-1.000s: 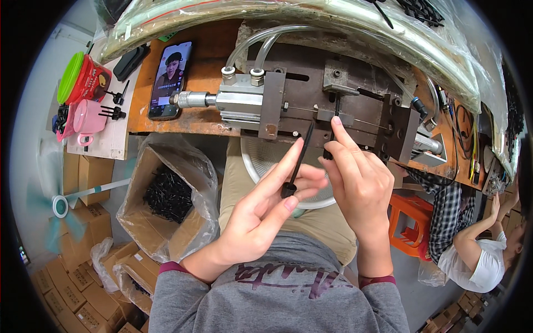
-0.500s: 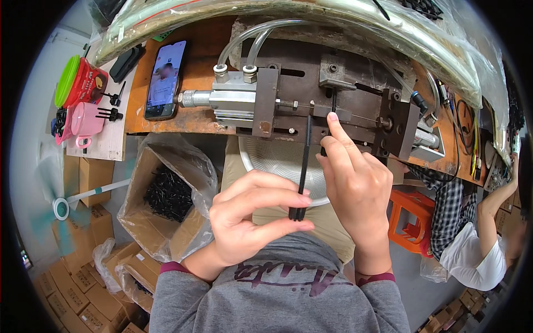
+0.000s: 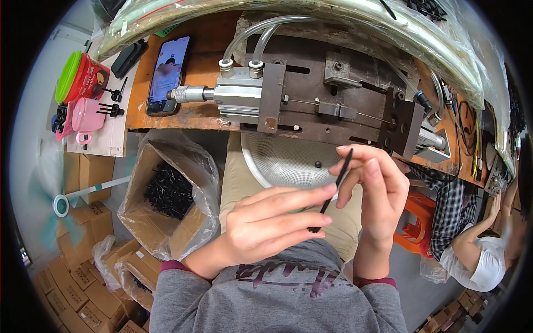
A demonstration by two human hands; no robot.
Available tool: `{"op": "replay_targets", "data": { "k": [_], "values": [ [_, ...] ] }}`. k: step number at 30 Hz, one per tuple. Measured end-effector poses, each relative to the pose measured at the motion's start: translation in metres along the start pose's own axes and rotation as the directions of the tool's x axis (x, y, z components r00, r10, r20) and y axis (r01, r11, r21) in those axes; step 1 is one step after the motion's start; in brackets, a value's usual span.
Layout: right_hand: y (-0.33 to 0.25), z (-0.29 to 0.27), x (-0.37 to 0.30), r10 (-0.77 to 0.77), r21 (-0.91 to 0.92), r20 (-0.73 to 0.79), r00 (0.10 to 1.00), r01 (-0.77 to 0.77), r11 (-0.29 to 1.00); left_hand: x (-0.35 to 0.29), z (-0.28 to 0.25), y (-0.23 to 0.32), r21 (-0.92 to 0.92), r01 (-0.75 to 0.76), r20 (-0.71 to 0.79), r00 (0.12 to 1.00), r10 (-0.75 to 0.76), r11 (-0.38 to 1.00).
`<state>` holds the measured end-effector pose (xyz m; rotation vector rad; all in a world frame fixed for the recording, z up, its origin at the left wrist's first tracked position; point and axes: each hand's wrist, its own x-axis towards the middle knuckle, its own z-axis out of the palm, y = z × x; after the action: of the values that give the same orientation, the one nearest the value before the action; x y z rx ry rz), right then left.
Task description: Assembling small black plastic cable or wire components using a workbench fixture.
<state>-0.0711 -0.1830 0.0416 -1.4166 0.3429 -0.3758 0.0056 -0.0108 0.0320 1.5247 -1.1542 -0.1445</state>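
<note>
My left hand [image 3: 272, 222] pinches a thin black strip [image 3: 331, 202], slanted up to the right over my lap. From 0.5 s ago it looks like several slim pieces together; now they overlap. My right hand [image 3: 377, 186] is beside its upper end, fingers curled but apart, with the index fingertip at or very near the strip. Behind my hands stands a dark metal fixture [image 3: 311, 123] with a silver air cylinder [image 3: 237, 100]. Two small grey blocks [image 3: 336, 111] sit on a thin rod in its middle. A white perforated basin [image 3: 272, 166] rests below, with a small dark round spot inside.
An open carton [image 3: 133, 208] of black pieces stands at the left. A phone [image 3: 168, 75], a pink cup [image 3: 89, 115] and a red tub [image 3: 91, 80] lie along the bench. A fan [image 3: 61, 205] turns at far left. Another person [image 3: 477, 255] sits right, by an orange stool [image 3: 416, 222].
My right hand has drawn back from the fixture toward the left hand. The black piece under its index finger is gone from the fixture. The strip in my left hand has tilted right.
</note>
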Motion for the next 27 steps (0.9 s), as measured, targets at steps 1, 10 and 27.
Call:
{"op": "replay_targets", "data": {
  "k": [1,10,27],
  "values": [
    [0.001,-0.002,0.001,0.015,0.072,0.029,0.999,-0.017,0.997,-0.001,0.001,0.001,-0.025,0.004,0.021,1.000,-0.003,1.000],
    [0.002,-0.007,-0.002,0.106,0.280,0.112,0.988,-0.134,0.951,-0.006,0.001,0.005,0.008,0.027,0.055,0.998,-0.027,1.000],
    [0.005,-0.025,-0.020,0.044,0.447,0.050,0.998,-0.062,0.893,-0.008,0.026,0.014,0.204,-0.018,0.082,0.997,0.001,0.979]
  ]
}}
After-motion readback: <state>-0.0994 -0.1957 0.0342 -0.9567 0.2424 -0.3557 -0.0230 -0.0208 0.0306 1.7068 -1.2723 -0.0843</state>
